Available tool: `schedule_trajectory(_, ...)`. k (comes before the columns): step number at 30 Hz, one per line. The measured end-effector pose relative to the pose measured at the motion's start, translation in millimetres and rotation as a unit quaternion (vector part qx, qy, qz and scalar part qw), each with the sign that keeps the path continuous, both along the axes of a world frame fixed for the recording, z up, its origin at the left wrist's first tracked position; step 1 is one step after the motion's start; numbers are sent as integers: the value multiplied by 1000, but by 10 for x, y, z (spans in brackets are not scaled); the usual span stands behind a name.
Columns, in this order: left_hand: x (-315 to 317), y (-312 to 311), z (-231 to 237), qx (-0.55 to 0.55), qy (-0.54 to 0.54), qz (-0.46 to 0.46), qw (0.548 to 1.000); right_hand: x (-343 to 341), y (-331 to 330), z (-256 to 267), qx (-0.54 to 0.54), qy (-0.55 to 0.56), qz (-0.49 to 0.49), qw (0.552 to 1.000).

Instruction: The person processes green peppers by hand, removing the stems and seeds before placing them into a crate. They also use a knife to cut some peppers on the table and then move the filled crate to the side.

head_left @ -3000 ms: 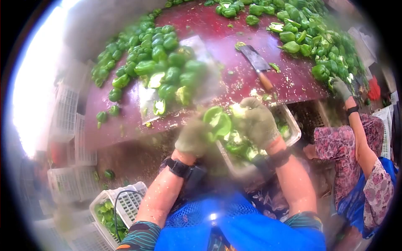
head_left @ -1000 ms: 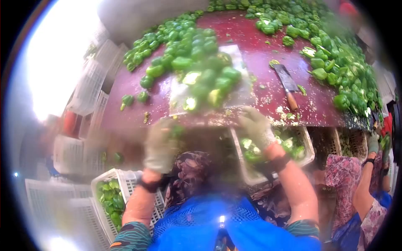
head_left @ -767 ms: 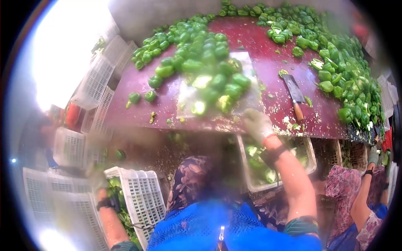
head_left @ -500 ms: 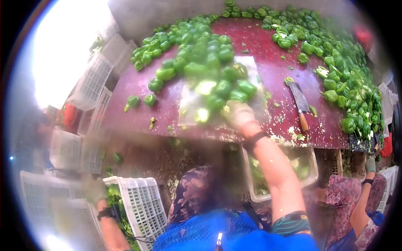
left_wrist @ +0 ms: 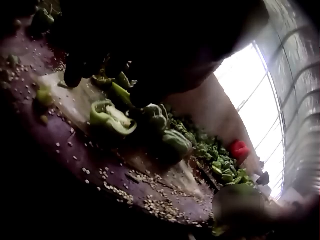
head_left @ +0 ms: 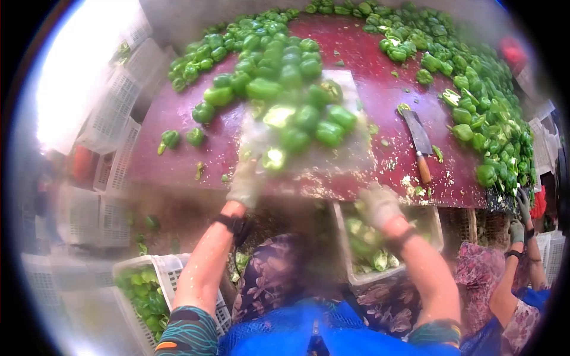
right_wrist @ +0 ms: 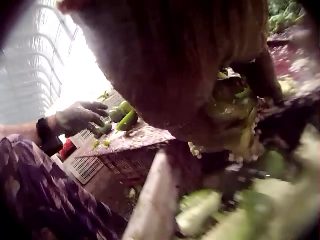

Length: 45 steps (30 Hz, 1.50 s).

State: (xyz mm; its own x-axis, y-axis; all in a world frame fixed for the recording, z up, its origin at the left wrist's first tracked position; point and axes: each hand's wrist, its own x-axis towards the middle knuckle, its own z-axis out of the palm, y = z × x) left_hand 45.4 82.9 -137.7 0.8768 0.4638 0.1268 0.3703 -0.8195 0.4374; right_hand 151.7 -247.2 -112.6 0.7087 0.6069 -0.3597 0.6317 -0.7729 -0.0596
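With the left hand (head_left: 244, 183) spread-fingered beside the cut pepper (head_left: 274, 158) on the sheet (head_left: 351, 157), a hasty reach could knock it off the table (head_left: 380, 104), and the scrap (right_wrist: 225, 112) the right hand (head_left: 380, 204) seems, in shadow, to pinch could miss the crate (head_left: 440, 230) if released early.

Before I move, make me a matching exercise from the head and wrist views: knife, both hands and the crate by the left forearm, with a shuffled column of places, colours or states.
Column one:
1. knife
2. left hand
3. right hand
4. crate by the left forearm

Column two:
A. gripping a seedy pepper core
B. white, with slotted sides
C. lying on the red table
D. stretched toward green peppers, gripping none

Pairs: 1-C; 2-D; 3-A; 4-B
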Motion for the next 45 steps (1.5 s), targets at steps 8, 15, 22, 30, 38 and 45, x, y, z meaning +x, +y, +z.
schedule_trajectory(8,591,-329,97,37,132,-16,990,-111,-982,354,-115,16,-95,989)
schedule_trajectory(15,422,-306,183,-437,3,-12,900,-427,-579,421,437,42,-87,894)
schedule_trajectory(22,124,-1515,1490,-259,31,-316,912,-501,-348,859,551,526,-331,557)
schedule_trajectory(30,50,-2167,1309,-550,-75,-249,793,-766,-489,829,699,413,-321,488)
schedule_trajectory(38,120,-2161,698,-351,-47,-238,904,-633,-490,558,374,-155,-62,912)
schedule_trajectory(45,119,-2211,887,-199,-15,-234,952,-535,-332,288,588,160,-162,776)
